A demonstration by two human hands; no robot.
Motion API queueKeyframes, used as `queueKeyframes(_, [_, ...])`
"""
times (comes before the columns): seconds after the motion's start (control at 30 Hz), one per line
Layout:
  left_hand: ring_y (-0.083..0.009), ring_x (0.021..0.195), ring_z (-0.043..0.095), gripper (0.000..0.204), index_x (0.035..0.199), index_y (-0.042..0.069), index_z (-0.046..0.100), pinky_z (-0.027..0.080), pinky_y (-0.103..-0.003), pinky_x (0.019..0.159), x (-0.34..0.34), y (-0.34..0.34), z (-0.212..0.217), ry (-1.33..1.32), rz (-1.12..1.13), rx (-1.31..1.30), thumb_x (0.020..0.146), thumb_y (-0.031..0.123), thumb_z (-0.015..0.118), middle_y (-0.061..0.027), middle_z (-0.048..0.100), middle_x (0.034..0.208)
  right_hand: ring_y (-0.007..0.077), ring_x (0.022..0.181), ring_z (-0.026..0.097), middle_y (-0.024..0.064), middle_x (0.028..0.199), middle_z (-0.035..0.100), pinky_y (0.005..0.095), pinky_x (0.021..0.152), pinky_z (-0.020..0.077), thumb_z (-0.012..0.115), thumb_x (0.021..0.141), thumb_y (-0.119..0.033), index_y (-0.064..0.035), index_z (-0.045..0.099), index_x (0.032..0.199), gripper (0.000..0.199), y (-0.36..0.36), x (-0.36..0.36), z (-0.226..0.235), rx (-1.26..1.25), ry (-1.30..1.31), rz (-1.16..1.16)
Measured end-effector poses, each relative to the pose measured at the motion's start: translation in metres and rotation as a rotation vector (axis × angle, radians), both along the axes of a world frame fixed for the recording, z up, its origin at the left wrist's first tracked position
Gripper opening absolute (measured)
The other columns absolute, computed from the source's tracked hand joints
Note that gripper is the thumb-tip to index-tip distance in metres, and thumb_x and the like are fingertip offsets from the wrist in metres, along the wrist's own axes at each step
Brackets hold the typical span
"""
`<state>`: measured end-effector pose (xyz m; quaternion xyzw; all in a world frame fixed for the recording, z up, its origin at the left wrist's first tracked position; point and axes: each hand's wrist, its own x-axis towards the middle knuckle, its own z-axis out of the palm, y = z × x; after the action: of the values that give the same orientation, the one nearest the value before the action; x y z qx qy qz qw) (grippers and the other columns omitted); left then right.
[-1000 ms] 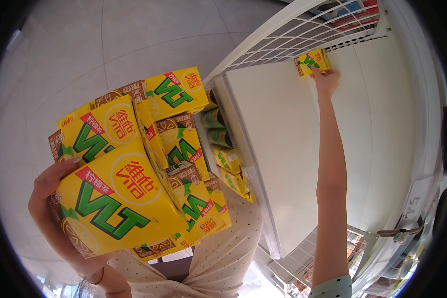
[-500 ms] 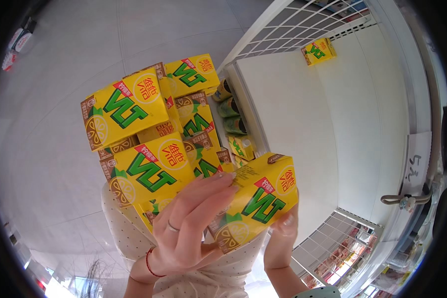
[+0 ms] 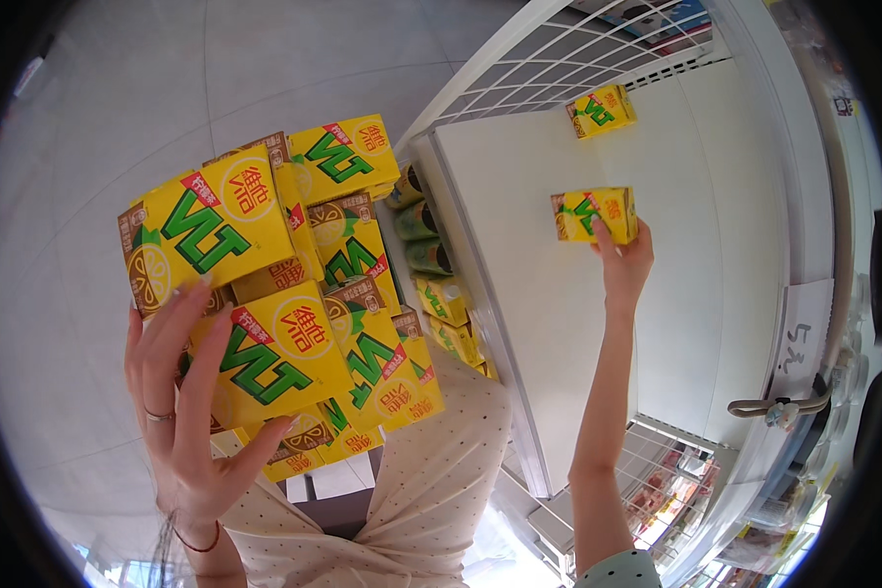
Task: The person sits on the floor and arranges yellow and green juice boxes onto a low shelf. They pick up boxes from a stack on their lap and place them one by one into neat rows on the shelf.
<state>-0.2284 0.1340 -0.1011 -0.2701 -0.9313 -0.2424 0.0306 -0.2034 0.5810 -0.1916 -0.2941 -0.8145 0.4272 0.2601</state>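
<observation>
A pile of yellow drink cartons (image 3: 225, 220) with green lettering and lemon pictures rises in front of me on the left. My left hand (image 3: 188, 421), wearing a ring and a red bracelet, curves its fingers and thumb round a lower front carton (image 3: 279, 348) of that pile. My right arm reaches out over the white shelf (image 3: 519, 255). There my right hand (image 3: 625, 263) grips another drink carton (image 3: 583, 211), thumb on its printed front. Farther back on the shelf stands a single matching carton (image 3: 601, 110). What supports the pile is mostly hidden.
A white wire grid (image 3: 549, 64) closes the shelf's far end, and another grid (image 3: 657, 461) borders its near end. Below the shelf's left edge sit green cans (image 3: 421, 235) and more yellow cartons (image 3: 451, 318). A price card (image 3: 804, 328) hangs at the right.
My right hand has carried the carton from beside the pile out over the shelf, near the back carton. My left hand has let go of that carton and moved left onto the pile.
</observation>
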Motion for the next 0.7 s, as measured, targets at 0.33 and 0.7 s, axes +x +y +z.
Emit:
queueKeyframes(0.33, [-0.0355, 0.132, 0.04, 0.063, 0.128, -0.002, 0.053, 0.026, -0.048, 0.113, 0.01, -0.006, -0.021, -0.047, -0.005, 0.099, 0.067, 0.0, 0.065, -0.0161, 0.047, 0.139, 0.0159, 0.061, 0.065, 0.0118, 0.079, 0.067, 0.0272, 0.058, 0.0557, 0.086, 0.069, -0.025, 0.0099, 0.057, 0.096, 0.053, 0.112, -0.081, -0.032, 0.253, -0.225, -0.165])
queueKeyframes(0.7, [-0.0348, 0.129, 0.043, 0.065, 0.128, -0.003, 0.054, 0.033, -0.044, 0.109, 0.011, 0.001, -0.018, -0.073, 0.035, 0.193, 0.064, -0.002, 0.067, -0.0159, 0.049, 0.137, 0.0204, 0.062, 0.071, 0.017, 0.078, 0.07, 0.0242, 0.051, 0.0571, 0.086, 0.069, -0.024, 0.0121, 0.064, 0.083, 0.045, 0.141, -0.11, -0.017, 0.351, -0.591, -0.239])
